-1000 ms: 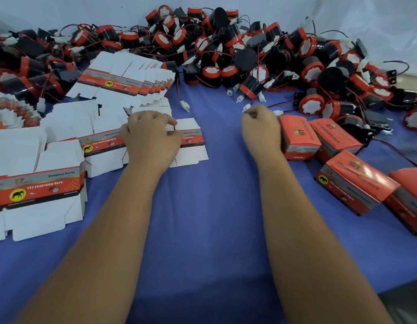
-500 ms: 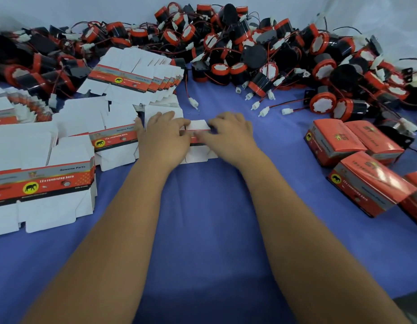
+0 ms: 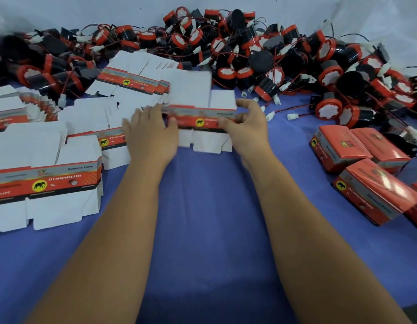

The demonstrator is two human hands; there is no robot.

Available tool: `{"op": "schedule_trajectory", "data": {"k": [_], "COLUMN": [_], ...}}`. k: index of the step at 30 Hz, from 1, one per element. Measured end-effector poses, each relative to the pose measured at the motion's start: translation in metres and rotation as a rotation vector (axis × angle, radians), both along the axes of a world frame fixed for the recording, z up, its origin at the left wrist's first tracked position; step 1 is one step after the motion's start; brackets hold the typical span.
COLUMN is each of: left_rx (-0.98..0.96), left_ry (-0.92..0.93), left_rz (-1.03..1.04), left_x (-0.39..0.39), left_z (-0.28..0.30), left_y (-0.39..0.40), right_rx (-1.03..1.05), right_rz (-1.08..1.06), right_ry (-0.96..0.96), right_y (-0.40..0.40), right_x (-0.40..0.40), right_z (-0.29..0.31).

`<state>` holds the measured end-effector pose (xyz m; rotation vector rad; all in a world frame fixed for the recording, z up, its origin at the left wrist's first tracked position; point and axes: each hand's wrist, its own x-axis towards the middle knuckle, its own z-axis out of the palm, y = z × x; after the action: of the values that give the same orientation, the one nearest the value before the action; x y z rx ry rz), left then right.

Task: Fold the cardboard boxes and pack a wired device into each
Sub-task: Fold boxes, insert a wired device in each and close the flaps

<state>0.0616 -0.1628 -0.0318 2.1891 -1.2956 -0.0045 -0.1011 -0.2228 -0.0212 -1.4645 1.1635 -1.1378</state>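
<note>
Now both hands (image 3: 153, 134) (image 3: 247, 129) grip one flat box (image 3: 200, 118).

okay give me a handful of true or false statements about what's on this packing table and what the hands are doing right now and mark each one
1. Both hands hold one flat box blank. True: the left hand and the right hand grip its ends.
2. The blank is already folded into a box. False: it is flat, flaps out.
3. Finished boxes lie right of the hands. True.
4. The wired devices are stacked in a crate. False: they lie in a loose heap along the far side.
5. The table cover is green. False: blue.
</note>
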Motion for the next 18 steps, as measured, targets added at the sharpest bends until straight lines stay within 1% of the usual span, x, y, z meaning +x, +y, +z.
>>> {"op": "schedule_trajectory", "data": {"k": [1,3,5,7,8,9,10,11,12,14,16,18], "left_rx": [0.08,0.129,0.09,-0.051,-0.172,-0.291,-0.372,-0.407,-0.392,-0.236,-0.091,-0.098], "left_ry": [-0.062,-0.101,-0.129,-0.133,-0.068,0.054,0.2,0.307,0.344,0.286,0.194,0.203], "left_rz": [0.025,0.057,0.087,0.058,-0.007,-0.098,-0.2,-0.31,-0.411,-0.547,-0.557,-0.49], "left_x": [0.005,0.008,0.007,0.004,0.002,-0.004,-0.011,-0.019,-0.027,-0.038,-0.039,-0.036], "left_z": [-0.002,-0.005,-0.005,-0.002,0.0,0.003,0.005,0.007,0.007,0.002,-0.003,-0.001], "left_y": [0.001,0.003,0.005,0.004,0.004,0.005,0.006,0.007,0.009,0.008,0.003,-0.001], "right_rx": [0.02,0.05,0.1,0.151,0.167,0.18,0.187,0.189,0.187,0.192,0.205,0.201], "right_rz": [-0.051,-0.148,-0.225,-0.243,-0.236,-0.225,-0.212,-0.202,-0.197,-0.213,-0.224,-0.129], "right_ry": [-0.057,-0.144,-0.226,-0.309,-0.337,-0.352,-0.355,-0.347,-0.335,-0.339,-0.429,-0.561], "right_y": [-0.003,-0.008,-0.011,-0.013,-0.014,-0.015,-0.015,-0.016,-0.016,-0.016,-0.013,-0.009], "right_x": [-0.004,-0.011,-0.015,-0.017,-0.017,-0.018,-0.018,-0.017,-0.016,-0.013,-0.012,-0.011], "right_z": [0.0,-0.001,-0.002,-0.002,-0.001,0.0,0.0,0.0,0.0,-0.001,0.002,0.007]}}
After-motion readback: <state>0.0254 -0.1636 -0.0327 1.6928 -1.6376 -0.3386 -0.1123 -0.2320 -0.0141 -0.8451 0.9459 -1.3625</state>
